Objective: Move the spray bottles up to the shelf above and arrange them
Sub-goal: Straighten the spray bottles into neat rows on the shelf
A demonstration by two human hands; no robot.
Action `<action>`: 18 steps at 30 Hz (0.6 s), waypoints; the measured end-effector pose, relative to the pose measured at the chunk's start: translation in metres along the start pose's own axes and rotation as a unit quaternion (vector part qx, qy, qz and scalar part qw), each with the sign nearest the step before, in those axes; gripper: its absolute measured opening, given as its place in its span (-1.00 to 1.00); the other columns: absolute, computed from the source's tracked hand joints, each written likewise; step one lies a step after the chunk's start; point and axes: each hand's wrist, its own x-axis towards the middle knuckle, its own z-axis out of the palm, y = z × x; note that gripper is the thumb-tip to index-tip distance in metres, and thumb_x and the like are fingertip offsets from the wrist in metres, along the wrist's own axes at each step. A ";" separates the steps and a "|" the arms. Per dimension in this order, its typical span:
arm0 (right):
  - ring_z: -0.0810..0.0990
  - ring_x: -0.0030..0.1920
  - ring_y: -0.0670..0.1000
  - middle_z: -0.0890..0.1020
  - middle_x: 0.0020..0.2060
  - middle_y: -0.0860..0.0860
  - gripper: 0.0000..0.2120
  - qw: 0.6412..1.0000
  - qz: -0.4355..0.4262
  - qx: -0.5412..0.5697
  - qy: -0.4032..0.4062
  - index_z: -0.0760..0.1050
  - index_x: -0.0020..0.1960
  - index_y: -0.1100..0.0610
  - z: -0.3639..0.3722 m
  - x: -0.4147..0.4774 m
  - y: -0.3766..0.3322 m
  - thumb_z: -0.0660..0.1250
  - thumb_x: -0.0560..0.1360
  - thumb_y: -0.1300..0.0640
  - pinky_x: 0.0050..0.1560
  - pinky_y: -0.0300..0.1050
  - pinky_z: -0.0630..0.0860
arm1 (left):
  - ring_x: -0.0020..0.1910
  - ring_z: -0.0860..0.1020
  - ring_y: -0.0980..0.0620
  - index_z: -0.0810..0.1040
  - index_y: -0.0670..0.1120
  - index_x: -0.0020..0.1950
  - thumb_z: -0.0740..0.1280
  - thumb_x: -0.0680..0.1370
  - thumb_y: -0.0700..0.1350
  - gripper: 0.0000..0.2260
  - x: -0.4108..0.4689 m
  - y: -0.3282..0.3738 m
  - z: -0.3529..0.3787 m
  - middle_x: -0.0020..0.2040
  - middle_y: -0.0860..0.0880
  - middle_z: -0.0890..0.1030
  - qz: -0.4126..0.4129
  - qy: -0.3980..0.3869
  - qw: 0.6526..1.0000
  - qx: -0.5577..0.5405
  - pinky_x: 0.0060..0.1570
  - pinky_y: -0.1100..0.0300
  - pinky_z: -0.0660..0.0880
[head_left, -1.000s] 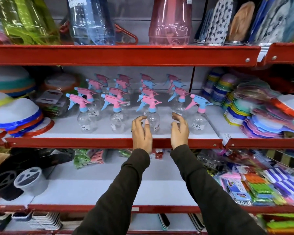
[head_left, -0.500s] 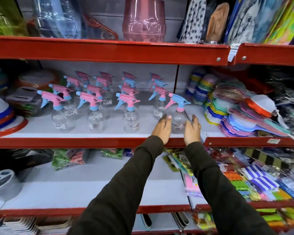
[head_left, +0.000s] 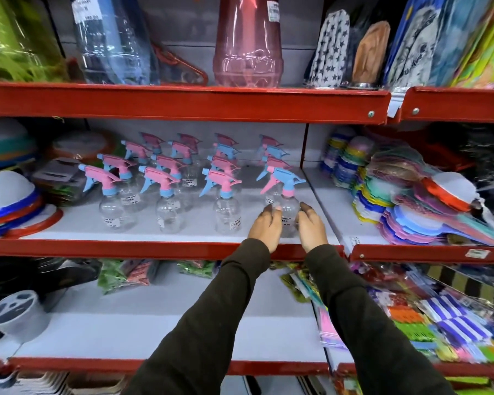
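Observation:
Several clear spray bottles with pink and blue trigger heads stand in four rows on the middle shelf (head_left: pixel 143 248). The front bottles of the left rows (head_left: pixel 113 213) (head_left: pixel 169 216) (head_left: pixel 227 215) have pink heads. The front right spray bottle (head_left: pixel 289 205) has a blue head and pink collar and stands upright on the shelf. My left hand (head_left: pixel 264 228) cups its left side and my right hand (head_left: pixel 313 228) cups its right side, fingers curled against the clear body. The lower shelf (head_left: pixel 154 323) in front of my sleeves holds no spray bottles.
Tall green, blue and pink plastic bottles (head_left: pixel 247 41) stand on the top shelf (head_left: pixel 183 102). Stacked round lids (head_left: pixel 9 201) lie left of the sprayers, colourful fans (head_left: pixel 417 215) to the right. Packets (head_left: pixel 439 323) fill the lower right, a grey caddy (head_left: pixel 15 315) the lower left.
Both hands moved right, from beside the third row's front bottle to either side of the blue-headed front right bottle. The view followed to the right and came closer.

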 end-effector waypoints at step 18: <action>0.36 0.46 0.10 0.35 0.50 0.11 -0.54 0.999 -0.010 0.027 0.015 0.25 0.52 0.14 -0.008 -0.013 -0.004 0.11 0.63 0.22 0.47 -0.03 0.30 | 0.47 0.35 -0.18 0.27 -0.16 0.54 0.04 0.69 0.12 -0.48 -0.015 -0.001 -0.007 0.52 -0.24 0.36 0.000 0.005 0.998 0.056 0.40 0.10 0.24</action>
